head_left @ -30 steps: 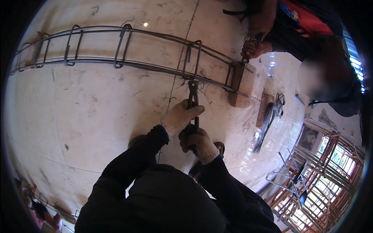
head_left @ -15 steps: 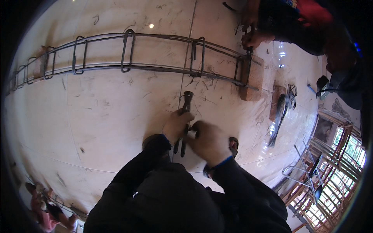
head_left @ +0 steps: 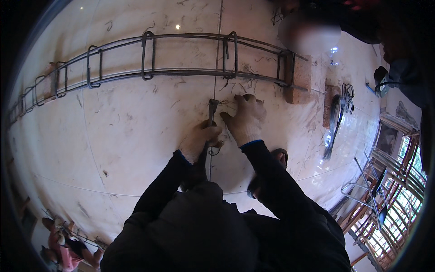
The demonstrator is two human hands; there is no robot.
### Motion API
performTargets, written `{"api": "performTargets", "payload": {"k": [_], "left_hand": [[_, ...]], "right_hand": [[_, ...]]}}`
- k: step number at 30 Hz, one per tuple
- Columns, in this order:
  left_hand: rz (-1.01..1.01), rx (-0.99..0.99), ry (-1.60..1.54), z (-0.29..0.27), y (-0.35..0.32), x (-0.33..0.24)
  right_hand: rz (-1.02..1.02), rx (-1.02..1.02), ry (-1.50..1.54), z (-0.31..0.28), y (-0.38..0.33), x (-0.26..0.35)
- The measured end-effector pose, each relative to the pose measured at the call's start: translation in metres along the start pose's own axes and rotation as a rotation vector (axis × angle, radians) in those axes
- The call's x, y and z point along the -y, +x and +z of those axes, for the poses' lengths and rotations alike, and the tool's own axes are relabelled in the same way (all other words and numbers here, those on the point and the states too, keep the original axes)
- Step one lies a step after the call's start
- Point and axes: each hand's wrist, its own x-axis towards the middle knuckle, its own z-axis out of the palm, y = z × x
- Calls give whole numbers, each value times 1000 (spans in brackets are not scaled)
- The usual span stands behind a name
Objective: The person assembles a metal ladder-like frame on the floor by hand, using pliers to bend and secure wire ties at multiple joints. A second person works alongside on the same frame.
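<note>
My left hand (head_left: 199, 140), in a pale work glove with a blue cuff, is closed around dark end-cutting pincers (head_left: 213, 108). Their head points away from me, and the glove and wrist hide most of the handles. A small curl of thin wire (head_left: 218, 147) shows beside that hand. To the right of the pincers, my right hand (head_left: 247, 120), gloved the same way, is low over the floor with its thumb and fingers apart. Thin tie wires (head_left: 229, 105) lie between the pincers' head and its fingertips. Beyond both hands stretches a long rebar cage (head_left: 186, 71) with several rectangular stirrups.
Bricks (head_left: 298, 81) prop the cage's right end. Another brick (head_left: 329, 99) lies beside a dark wire bundle (head_left: 335, 120). A co-worker's dark sleeve (head_left: 355, 27) is at the upper right, another person (head_left: 68, 249) at lower left. A metal-framed stand (head_left: 369, 188) is at right.
My right hand has left the pincers' handles and reached forward and right, fingers spreading beside the wires. My left hand still grips the pincers, shifted slightly left. The co-worker's hands moved from the cage's right end.
</note>
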Motion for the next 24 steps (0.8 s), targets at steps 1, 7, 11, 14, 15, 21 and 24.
{"api": "performTargets", "payload": {"k": [1, 7, 11, 14, 15, 21, 24], "left_hand": [[2, 39, 10, -5, -5, -4], [-37, -55, 121, -42, -14, -9], [-3, -187, 573, -36, -26, -26], [15, -279, 682, -36, -30, -31], [20, -298, 695, -33, -33, -33], [143, -382, 1061, -3, -32, -29], [84, -271, 1219, 46, -19, -39]], "right_hand": [[-15, -51, 3, 10, -4, -4], [-120, -109, 2, 38, -4, -16], [-171, -86, -66, 44, 8, -17], [-241, -1, -107, 48, 14, -32], [-222, -34, -19, 43, 13, -41], [-124, 228, 163, -54, 7, -100], [-117, 347, 55, -105, -3, -126]]}}
